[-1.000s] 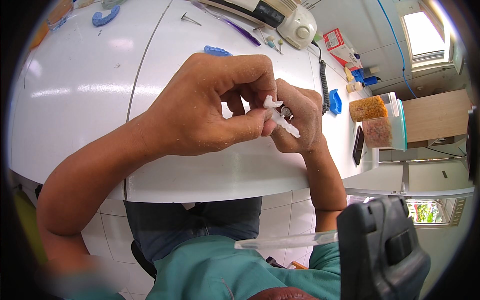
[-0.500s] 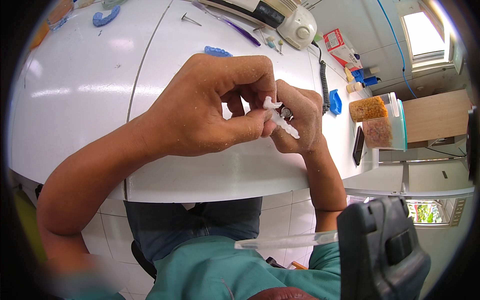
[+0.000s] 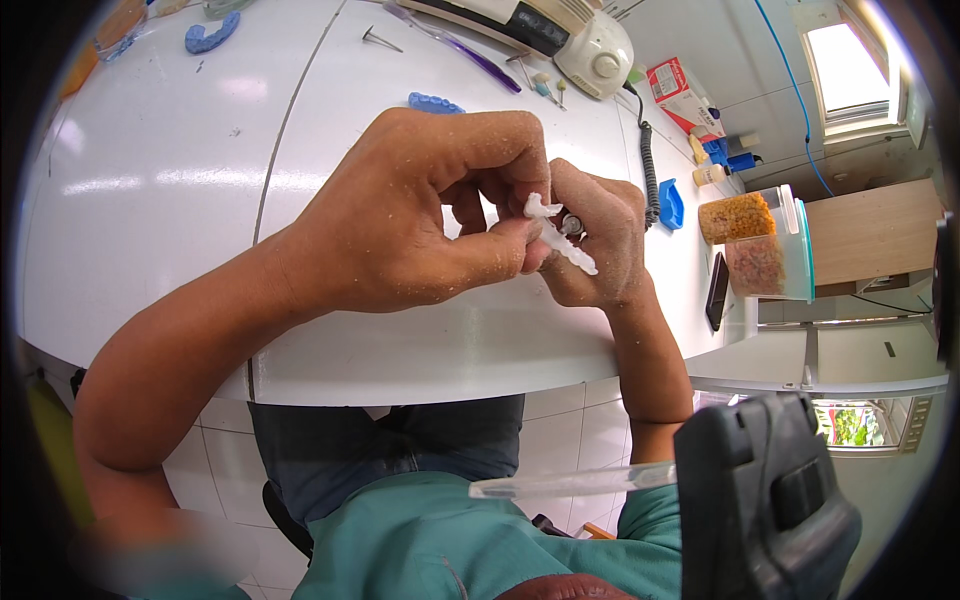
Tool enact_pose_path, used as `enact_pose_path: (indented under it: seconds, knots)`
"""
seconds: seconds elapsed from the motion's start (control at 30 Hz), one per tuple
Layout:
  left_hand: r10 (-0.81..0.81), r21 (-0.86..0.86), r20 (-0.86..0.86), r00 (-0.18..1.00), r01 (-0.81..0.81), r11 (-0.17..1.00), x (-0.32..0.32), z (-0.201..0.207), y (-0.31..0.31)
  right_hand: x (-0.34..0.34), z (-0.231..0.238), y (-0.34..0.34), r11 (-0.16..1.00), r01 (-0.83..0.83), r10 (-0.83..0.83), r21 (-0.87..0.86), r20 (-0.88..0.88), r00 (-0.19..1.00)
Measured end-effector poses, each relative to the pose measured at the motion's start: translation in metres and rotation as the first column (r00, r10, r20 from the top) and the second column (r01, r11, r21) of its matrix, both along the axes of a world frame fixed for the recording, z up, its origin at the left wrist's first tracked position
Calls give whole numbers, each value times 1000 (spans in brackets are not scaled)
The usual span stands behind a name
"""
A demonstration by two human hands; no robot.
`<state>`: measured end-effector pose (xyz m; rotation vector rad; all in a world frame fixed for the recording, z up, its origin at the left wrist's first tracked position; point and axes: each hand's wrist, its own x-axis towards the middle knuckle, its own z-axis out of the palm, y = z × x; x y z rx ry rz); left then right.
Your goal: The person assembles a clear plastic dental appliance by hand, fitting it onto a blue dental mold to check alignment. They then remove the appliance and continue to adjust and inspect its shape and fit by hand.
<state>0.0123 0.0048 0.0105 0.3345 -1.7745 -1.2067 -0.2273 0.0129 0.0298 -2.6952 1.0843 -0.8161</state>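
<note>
Between the thumb and fingers of my left hand is a small white piece, thin, irregular and branched, like a dental appliance. Its far end forks, and a narrow strip slants down to the right. My right hand is closed beside it, fingers curled round a tool with a round metal end showing next to the white piece. Most of that tool is hidden in the grip; it looks like a rotary handpiece. Pale dust covers both hands, and they meet above the white table.
Beyond my hands lie blue dental moulds, a purple-handled tool, a metal pin and small burs. A cream machine stands at the back. On the right are a coiled cord, a phone and plastic tubs.
The white piece and my left fingertips have shifted very slightly to the left. Both hands keep the same grip, and the things on the table stay in place.
</note>
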Motion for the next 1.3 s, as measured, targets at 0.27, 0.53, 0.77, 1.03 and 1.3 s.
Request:
enact_pose_path:
  seconds: [0.27,0.53,0.77,1.03,1.3]
  knots:
    - [2,-5,5,1000,-1,1000,0,0,0,0,-2,0,1000,1,0,-6,11,1000]
    - [-3,-5,7,1000,3,1000,0,0,-1,1,0,1,1000,4,-4,-6,14,1000]
    - [1,-21,1,1000,-1,1000,0,-1,-1,1,0,1,1000,2,-2,-11,0,1000]
    - [7,-15,13,1000,-6,1000,0,0,0,0,-3,-1,1000,-15,15,-5,16,1000]
    - [-1,-1,44,999,1,1000,1,1,-1,-1,-4,-1,1000,-21,21,10,23,1000]
